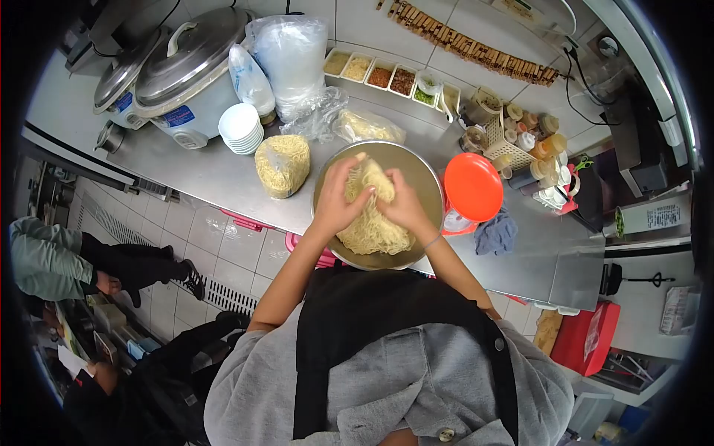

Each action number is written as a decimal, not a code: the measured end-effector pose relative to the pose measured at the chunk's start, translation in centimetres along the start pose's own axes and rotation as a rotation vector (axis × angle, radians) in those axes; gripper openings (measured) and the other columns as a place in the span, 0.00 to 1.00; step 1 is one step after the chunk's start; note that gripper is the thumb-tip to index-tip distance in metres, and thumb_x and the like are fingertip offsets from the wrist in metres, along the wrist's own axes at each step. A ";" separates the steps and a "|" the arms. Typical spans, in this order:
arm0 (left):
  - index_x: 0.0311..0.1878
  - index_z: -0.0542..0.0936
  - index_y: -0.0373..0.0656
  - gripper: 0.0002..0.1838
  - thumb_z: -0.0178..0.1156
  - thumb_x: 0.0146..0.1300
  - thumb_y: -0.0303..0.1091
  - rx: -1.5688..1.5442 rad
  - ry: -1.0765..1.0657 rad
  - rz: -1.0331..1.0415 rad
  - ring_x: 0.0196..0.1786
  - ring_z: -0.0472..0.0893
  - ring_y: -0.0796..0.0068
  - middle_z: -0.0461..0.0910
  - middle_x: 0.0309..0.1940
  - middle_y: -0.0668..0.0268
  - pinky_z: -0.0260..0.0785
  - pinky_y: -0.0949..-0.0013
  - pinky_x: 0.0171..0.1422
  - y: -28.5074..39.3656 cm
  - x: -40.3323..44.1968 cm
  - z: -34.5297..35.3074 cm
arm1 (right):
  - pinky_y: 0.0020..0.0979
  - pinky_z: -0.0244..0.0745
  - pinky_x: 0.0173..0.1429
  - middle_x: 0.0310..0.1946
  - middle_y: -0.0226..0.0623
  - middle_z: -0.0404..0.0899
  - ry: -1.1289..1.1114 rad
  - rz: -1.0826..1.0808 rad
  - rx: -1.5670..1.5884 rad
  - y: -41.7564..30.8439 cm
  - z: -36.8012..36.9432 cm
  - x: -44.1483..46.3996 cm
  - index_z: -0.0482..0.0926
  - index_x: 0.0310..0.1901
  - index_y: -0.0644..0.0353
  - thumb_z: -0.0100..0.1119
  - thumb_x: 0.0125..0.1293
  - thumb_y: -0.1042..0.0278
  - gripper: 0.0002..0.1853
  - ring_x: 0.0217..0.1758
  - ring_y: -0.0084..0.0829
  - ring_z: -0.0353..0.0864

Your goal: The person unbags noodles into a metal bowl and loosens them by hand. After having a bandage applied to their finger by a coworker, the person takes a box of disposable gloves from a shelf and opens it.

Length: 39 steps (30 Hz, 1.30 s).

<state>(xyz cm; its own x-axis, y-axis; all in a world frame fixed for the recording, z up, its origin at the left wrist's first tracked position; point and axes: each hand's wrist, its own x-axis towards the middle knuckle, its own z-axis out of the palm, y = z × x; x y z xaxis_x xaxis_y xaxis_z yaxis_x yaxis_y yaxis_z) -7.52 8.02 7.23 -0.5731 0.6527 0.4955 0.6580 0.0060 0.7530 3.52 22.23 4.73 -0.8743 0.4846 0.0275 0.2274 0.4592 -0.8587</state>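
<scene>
A large metal bowl (421, 172) stands at the front edge of the steel counter with a heap of thin yellow noodles (374, 232) inside. Over it, my left hand (341, 202) closes on the left side of a raised clump of noodles. On the clump's right side, my right hand (404, 202) grips it with bent fingers. Loose strands hang from the clump down to the heap. Left of the bowl sits a clear bag full of noodles (282, 169); another bag of noodles (369, 126) lies behind the bowl.
An orange-topped scale (473, 187) and a blue cloth (496, 232) are right of the bowl. White bowls (241, 128), large lidded pots (190, 70), ingredient trays (381, 74) and a bottle basket (509, 141) line the back. Other people (52, 256) stand at left.
</scene>
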 end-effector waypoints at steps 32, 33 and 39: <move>0.63 0.65 0.42 0.39 0.68 0.43 0.30 0.167 -0.276 -0.216 0.55 0.75 0.52 0.76 0.51 0.53 0.67 0.59 0.60 -1.8 -6.2 3.5 | 0.40 0.72 0.52 0.45 0.46 0.74 -0.132 -0.309 -0.572 4.1 -0.5 -4.0 0.72 0.49 0.61 0.65 0.48 0.65 0.25 0.48 0.45 0.73; 0.64 0.65 0.42 0.40 0.68 0.43 0.30 0.165 -0.278 -0.232 0.54 0.75 0.52 0.76 0.50 0.53 0.67 0.60 0.59 -1.9 -6.0 3.6 | 0.40 0.73 0.49 0.44 0.47 0.75 -0.149 -0.335 -0.673 4.0 -0.2 -3.7 0.71 0.46 0.63 0.63 0.48 0.67 0.22 0.46 0.46 0.75; 0.62 0.66 0.37 0.36 0.67 0.47 0.33 0.030 -0.219 -0.174 0.57 0.74 0.53 0.75 0.52 0.51 0.66 0.59 0.61 -0.6 -3.6 2.7 | 0.45 0.75 0.34 0.31 0.51 0.78 -0.072 -0.285 -0.440 3.5 -1.3 -2.8 0.70 0.45 0.64 0.60 0.52 0.68 0.19 0.31 0.50 0.79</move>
<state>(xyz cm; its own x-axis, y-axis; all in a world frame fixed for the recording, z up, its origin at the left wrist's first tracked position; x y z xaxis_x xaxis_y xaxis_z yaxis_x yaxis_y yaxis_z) -4.55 7.74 3.81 -0.5614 0.7880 0.2526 0.5751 0.1521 0.8038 7.29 23.46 2.27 -0.9515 0.2493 0.1802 0.1210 0.8420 -0.5257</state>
